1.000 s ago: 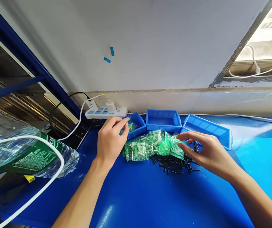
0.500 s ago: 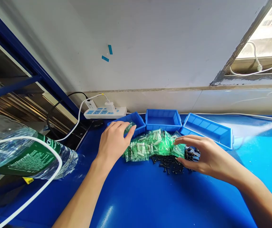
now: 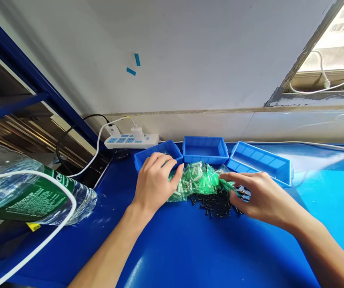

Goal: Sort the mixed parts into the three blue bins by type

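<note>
A worker's right hand (image 3: 258, 196) pinches a small, flat, green-and-clear plastic packet (image 3: 226, 184) between thumb and fingers, at three o'clock of a shiny heap of similar packets (image 3: 196, 180) on a glossy blue tabletop (image 3: 174, 248). At nine o'clock, the left hand (image 3: 156, 180) arches over the heap's near end, fingers curled, a narrow gap to the thumb — whether it holds anything cannot be told. Thin black screws (image 3: 216, 204) lie scattered at five o'clock; rectangular blue plastic trays (image 3: 205, 160) stand at ten, one and between two and three.

The packets look light and supple, their film probably slick and apt to slide off its neighbours, the short pale pieces inside likely stiff. A flat edge seal should give the surest hold — a light pinch, since hard tugging could tear the film.
</note>
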Demonstrator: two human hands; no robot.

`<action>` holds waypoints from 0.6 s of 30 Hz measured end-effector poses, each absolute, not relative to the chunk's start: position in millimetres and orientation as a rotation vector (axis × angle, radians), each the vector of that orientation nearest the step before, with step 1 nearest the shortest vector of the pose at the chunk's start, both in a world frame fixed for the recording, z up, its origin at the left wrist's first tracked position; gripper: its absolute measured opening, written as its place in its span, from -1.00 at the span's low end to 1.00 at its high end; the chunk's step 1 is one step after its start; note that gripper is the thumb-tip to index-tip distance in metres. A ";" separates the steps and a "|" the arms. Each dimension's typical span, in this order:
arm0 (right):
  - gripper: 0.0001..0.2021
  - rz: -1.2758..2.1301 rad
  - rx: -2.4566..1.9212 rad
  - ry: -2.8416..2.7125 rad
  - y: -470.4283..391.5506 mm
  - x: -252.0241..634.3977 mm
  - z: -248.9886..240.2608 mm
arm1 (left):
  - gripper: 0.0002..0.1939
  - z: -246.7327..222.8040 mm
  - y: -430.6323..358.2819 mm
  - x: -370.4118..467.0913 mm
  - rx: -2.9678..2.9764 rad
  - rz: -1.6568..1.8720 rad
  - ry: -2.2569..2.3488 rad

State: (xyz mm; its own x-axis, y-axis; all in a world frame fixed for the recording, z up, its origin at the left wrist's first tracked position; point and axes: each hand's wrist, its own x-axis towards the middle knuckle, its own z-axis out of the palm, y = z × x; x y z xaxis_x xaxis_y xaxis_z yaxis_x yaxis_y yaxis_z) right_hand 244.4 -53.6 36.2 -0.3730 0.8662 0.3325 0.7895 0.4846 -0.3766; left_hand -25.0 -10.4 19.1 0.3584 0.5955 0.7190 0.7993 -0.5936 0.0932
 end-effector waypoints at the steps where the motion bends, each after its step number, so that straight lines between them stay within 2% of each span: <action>1: -0.61 0.189 -1.365 -2.254 -53.1 243.4 35.6 | -0.77 19.3 -11.5 -23.5 -2.356 -1.079 -1.225; 11: -0.73 0.027 -1.340 -1.993 -50.6 245.8 32.6 | -0.85 20.7 -18.2 -12.9 -2.475 -1.293 -1.104; 13: -0.77 0.161 -1.297 -1.881 -52.4 244.9 34.6 | -0.87 20.5 -21.5 -8.6 -2.572 -1.410 -1.095; 15: -0.79 0.452 -1.243 -1.784 -55.1 241.3 37.9 | -0.85 20.5 -25.6 -4.3 -2.697 -1.537 -1.132; 18: -0.75 0.861 -1.189 -1.607 -59.7 230.9 42.5 | -0.72 20.9 -31.4 1.0 -2.924 -1.712 -1.268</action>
State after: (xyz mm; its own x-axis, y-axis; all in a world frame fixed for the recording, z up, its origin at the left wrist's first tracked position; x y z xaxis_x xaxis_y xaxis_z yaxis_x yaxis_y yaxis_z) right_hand 230.9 -59.7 42.5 -0.1012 0.9582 0.2675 0.3080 0.2859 -0.9074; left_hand 1.0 -31.4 20.9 0.3448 0.7519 0.5619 0.3182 -0.6568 0.6836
